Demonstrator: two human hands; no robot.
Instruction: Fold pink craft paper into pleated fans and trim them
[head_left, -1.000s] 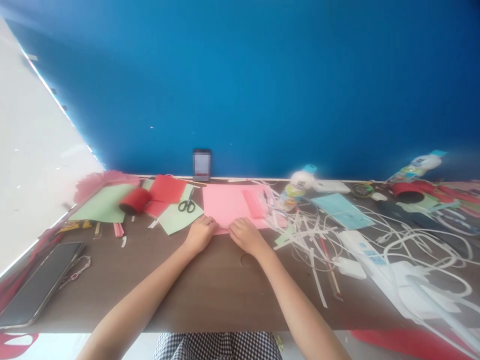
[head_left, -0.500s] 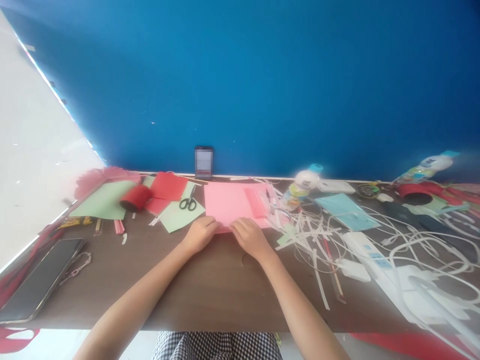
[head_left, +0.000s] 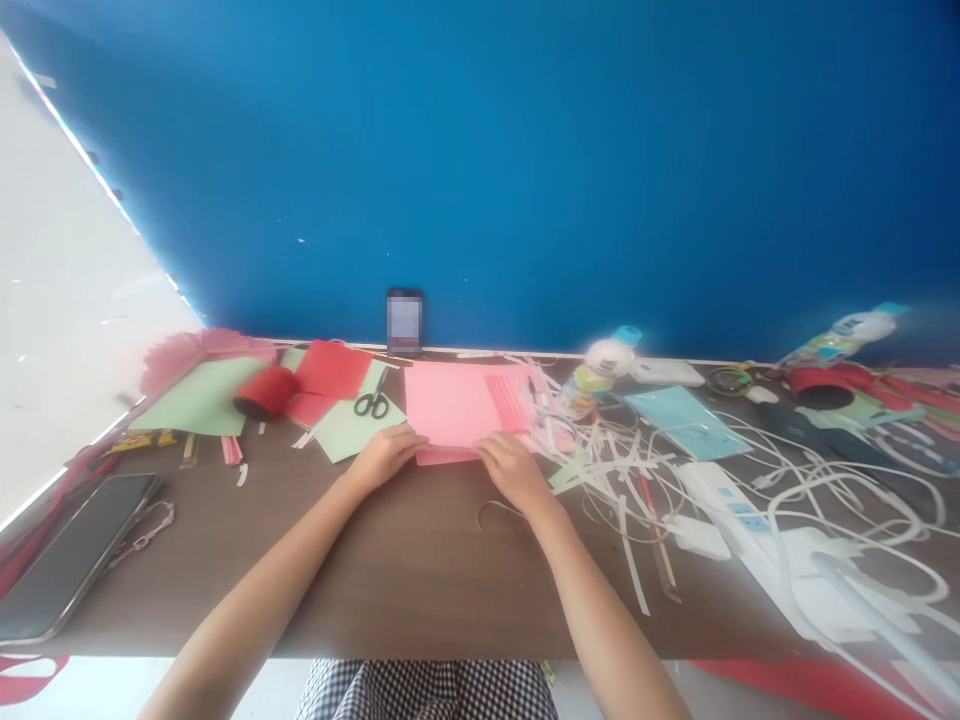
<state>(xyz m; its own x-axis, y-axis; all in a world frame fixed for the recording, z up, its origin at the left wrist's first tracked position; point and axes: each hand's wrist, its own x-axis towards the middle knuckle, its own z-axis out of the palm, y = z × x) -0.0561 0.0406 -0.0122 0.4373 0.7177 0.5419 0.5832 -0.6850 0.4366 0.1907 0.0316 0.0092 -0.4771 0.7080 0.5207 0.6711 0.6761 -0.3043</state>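
Observation:
A sheet of pink paper [head_left: 446, 400] lies flat on the brown table, with a narrow strip along its near edge that looks folded or rolled. My left hand [head_left: 386, 455] pinches the left end of this strip, fingers together. At the strip's right end my right hand [head_left: 514, 468] has its fingers closed on the same paper. The fingertips of both hands are partly hidden. Pleated pink paper strips [head_left: 506, 403] rest on the sheet's right part. Beside it on the left, black-handled scissors [head_left: 373, 400] lie on pale green paper [head_left: 349, 435].
Tangled white cables and paper strips [head_left: 615, 455] spread rightward to a white power strip [head_left: 731, 510]. A bottle [head_left: 600, 372] stands behind them. Leftward are a red roll [head_left: 266, 392], red paper [head_left: 335, 368] and a large phone [head_left: 79, 550]. A smaller phone [head_left: 405, 320] leans against the blue wall.
My hands have moved apart along the near edge, the left one leftward and the right one slightly right. More of the pink strip shows between them. The view has shifted slightly.

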